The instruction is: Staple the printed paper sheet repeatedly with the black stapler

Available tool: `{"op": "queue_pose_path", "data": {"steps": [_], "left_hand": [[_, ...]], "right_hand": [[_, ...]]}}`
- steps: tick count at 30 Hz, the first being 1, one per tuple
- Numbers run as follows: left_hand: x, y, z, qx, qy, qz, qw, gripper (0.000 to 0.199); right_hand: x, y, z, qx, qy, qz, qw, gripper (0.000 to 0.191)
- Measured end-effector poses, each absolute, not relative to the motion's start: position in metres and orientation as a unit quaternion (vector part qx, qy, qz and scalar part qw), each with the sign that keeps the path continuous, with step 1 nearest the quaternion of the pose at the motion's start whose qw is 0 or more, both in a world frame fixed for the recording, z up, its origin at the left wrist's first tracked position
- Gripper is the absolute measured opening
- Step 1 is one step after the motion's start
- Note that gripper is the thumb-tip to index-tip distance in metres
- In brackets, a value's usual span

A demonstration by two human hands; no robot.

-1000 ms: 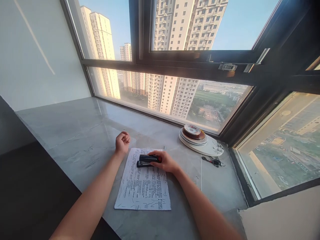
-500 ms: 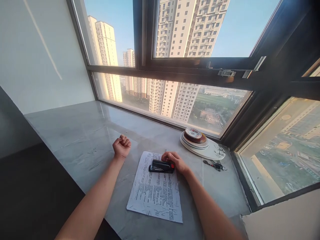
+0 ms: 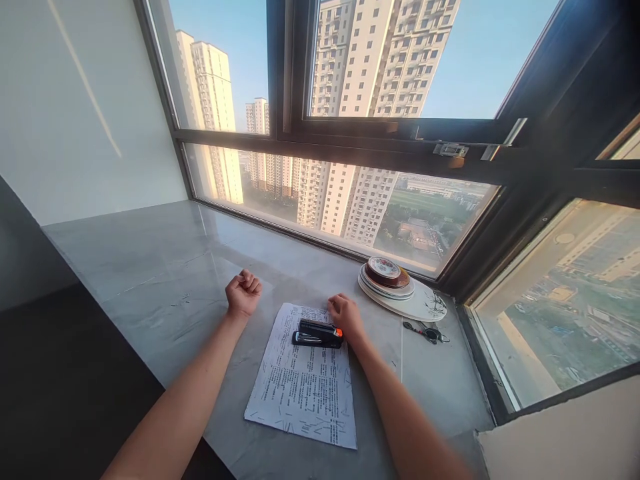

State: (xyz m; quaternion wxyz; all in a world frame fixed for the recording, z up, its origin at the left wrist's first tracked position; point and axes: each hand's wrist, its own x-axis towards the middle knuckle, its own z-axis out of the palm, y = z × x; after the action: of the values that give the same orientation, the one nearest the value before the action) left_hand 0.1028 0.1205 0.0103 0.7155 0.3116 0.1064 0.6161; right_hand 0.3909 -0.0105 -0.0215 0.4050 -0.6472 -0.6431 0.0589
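A printed sheet of paper (image 3: 303, 393) with pen marks lies on the grey stone ledge. On its upper part rests a black stapler (image 3: 318, 335) with an orange-red end on the right. My right hand (image 3: 346, 315) is curled closed just above and beside that end, over the sheet's upper right corner; nothing shows in it. To the left of the paper, my left hand (image 3: 244, 293) is held in a loose fist, palm side up, with nothing visible inside.
Stacked plates (image 3: 387, 283) stand on a white oval platter (image 3: 427, 303) near the window frame. Keys with a dark fob (image 3: 431, 333) lie in front of them. The ledge (image 3: 150, 280) drops off along its left edge.
My right hand has come off the stapler's end and its fingers have curled in. The stapler and sheet appear slightly further left. My left hand has stayed nearly still.
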Motion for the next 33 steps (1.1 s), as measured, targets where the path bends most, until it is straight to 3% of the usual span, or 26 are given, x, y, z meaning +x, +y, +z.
{"op": "queue_pose_path", "data": {"steps": [7,11,14,18,21,28,33], "left_hand": [[0.102,0.118,0.012,0.314,0.102,0.595,0.733,0.027],[0.108,0.116,0.014,0.393,0.127,0.573,0.708,0.024],[0.124,0.109,0.012,0.584,0.196,0.501,0.608,0.013],[0.149,0.095,0.003,0.852,0.187,0.322,0.368,0.02],[0.158,0.089,-0.004,0.919,0.157,0.272,0.239,0.029],[0.145,0.093,0.0,0.931,0.279,0.202,0.119,0.034],[0.133,0.098,0.009,0.89,0.399,0.205,0.082,0.023]], "right_hand": [[0.383,-0.011,-0.018,-0.529,-0.723,0.189,0.403,0.035],[0.381,-0.017,-0.01,-0.538,-0.688,0.159,0.46,0.036],[0.381,-0.021,-0.007,-0.58,-0.651,0.138,0.469,0.025],[0.379,-0.023,-0.004,-0.552,-0.689,0.199,0.425,0.022],[0.378,-0.024,0.0,-0.548,-0.693,0.196,0.424,0.022],[0.378,-0.027,0.005,-0.539,-0.697,0.223,0.417,0.038],[0.38,-0.025,-0.002,-0.545,-0.661,0.257,0.447,0.048]]}}
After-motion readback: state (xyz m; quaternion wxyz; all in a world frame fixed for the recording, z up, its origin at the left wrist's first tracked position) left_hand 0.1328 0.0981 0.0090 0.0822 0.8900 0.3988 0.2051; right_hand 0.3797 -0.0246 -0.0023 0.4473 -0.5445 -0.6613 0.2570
